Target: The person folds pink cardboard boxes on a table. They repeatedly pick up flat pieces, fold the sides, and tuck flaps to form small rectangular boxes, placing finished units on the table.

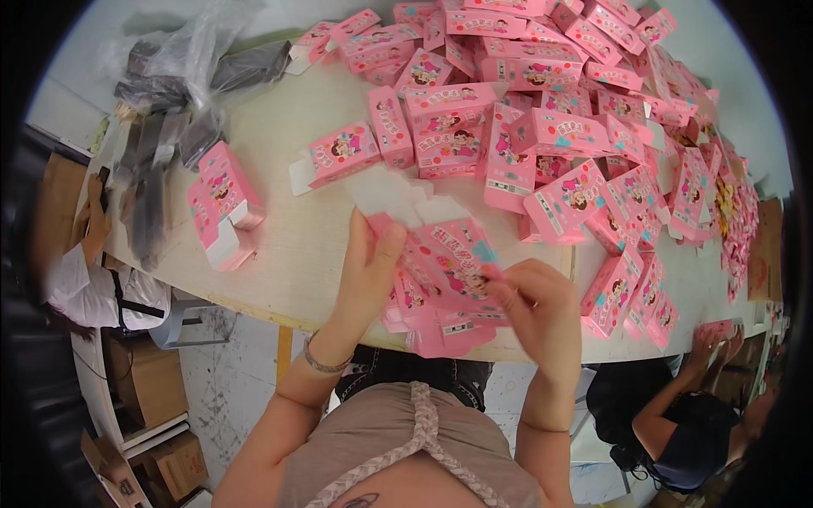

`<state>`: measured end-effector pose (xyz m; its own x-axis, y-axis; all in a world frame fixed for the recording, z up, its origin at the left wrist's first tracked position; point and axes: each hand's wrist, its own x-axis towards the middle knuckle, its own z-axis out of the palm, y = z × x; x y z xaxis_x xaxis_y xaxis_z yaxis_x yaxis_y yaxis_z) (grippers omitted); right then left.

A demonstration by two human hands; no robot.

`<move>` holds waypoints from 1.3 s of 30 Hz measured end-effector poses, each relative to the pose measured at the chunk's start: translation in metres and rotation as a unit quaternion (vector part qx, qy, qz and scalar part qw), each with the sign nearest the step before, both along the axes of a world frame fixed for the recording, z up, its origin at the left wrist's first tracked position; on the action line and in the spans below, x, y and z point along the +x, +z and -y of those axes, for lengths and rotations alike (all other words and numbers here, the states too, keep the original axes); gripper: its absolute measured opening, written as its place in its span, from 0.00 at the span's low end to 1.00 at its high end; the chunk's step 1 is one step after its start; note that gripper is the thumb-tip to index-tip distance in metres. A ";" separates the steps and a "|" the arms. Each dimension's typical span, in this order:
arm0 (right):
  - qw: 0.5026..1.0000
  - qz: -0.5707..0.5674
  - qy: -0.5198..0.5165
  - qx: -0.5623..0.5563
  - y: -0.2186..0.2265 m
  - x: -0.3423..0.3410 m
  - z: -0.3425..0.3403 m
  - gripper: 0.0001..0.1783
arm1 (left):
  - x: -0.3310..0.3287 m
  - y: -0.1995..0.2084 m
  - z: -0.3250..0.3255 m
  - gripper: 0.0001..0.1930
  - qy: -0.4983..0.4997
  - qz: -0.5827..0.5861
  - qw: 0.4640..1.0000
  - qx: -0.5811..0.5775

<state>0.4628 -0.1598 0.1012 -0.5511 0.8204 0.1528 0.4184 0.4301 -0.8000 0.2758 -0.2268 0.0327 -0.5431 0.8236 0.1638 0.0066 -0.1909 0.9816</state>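
Observation:
In front of my body, just above the near table edge, a pink printed carton (pixel 453 254) is between my hands, its white end flaps standing open at the far end. My left hand (pixel 370 267) is closed round the carton's left side, thumb on top. My right hand (pixel 542 313) pinches its right edge with bent fingers; motion blurs the fingertips a little. Beneath the carton lie several flattened pink cartons (pixel 453 337) at the table edge. To the left of my left hand rests another pink box (pixel 222 203) with a white flap open toward me.
A large heap of pink boxes (pixel 533 72) covers the table's far and right parts. Dark strips and clear plastic wrap (pixel 199 59) lie at the far left. Small colourful packets (pixel 735 207) are piled far right. A co-worker (pixel 677 423) at right holds a pink box; another person (pixel 110 292) sits left.

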 end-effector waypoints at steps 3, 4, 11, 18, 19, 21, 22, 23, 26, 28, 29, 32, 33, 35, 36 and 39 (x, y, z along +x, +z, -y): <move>0.989 -0.018 0.052 0.135 0.003 0.002 0.005 0.09 | -0.004 0.037 -0.014 0.25 -0.094 0.244 0.963 0.066; 0.983 -0.020 0.066 0.170 0.010 0.001 0.006 0.11 | -0.008 0.039 -0.020 0.25 -0.104 0.240 0.963 0.062; 0.988 -0.063 0.131 0.043 0.018 -0.021 -0.006 0.47 | -0.003 0.066 -0.034 0.28 -0.152 0.194 0.962 0.116; 0.976 -0.084 0.159 -0.123 0.009 -0.012 -0.030 0.60 | -0.023 0.092 -0.010 0.35 -0.197 0.115 0.973 -0.042; 0.968 -0.086 0.157 -0.176 0.003 -0.013 -0.028 0.60 | -0.024 0.092 -0.010 0.34 -0.185 0.091 0.975 -0.076; 0.958 -0.115 0.126 -0.232 -0.011 -0.019 -0.019 0.59 | -0.024 0.091 -0.015 0.34 -0.163 0.028 0.976 -0.144; 0.957 -0.139 0.100 -0.236 -0.017 -0.022 -0.015 0.58 | -0.026 0.088 -0.020 0.34 -0.151 -0.008 0.972 -0.178; 0.977 -0.079 0.061 -0.187 -0.020 -0.023 -0.015 0.57 | -0.030 0.077 -0.030 0.32 -0.144 -0.041 0.972 -0.180; 0.995 0.082 -0.018 0.058 -0.024 -0.027 -0.017 0.55 | -0.039 0.054 -0.052 0.27 -0.128 -0.100 0.968 -0.193; 0.980 0.097 0.004 0.173 -0.026 -0.027 -0.022 0.55 | -0.035 0.058 -0.057 0.26 -0.130 -0.092 0.963 -0.216; 0.986 0.077 0.028 0.148 -0.026 -0.025 -0.025 0.55 | -0.033 0.066 -0.059 0.28 -0.148 -0.061 0.968 -0.191; 0.944 -0.116 0.137 -0.277 -0.016 -0.021 -0.032 0.57 | -0.025 0.088 -0.048 0.33 -0.215 0.086 0.967 -0.102; 0.929 -0.139 0.134 -0.315 0.002 -0.027 -0.029 0.58 | -0.025 0.090 -0.045 0.33 -0.254 0.166 0.951 -0.053; 0.923 -0.215 0.111 -0.298 0.011 -0.036 -0.024 0.56 | -0.019 0.090 -0.040 0.34 -0.261 0.200 0.944 0.019; 0.928 -0.270 0.098 -0.239 0.006 -0.040 -0.023 0.54 | -0.013 0.089 -0.038 0.34 -0.225 0.150 0.962 0.046; 0.928 -0.360 0.073 -0.068 -0.003 -0.049 -0.020 0.43 | 0.013 0.081 -0.022 0.34 -0.138 -0.088 0.983 0.081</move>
<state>0.4138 -0.1401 0.0982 -0.4532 0.7833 0.4256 -0.3004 0.3153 -0.9002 0.2884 -0.2047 0.1140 -0.2541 0.8913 0.3754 0.0990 -0.3622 0.9268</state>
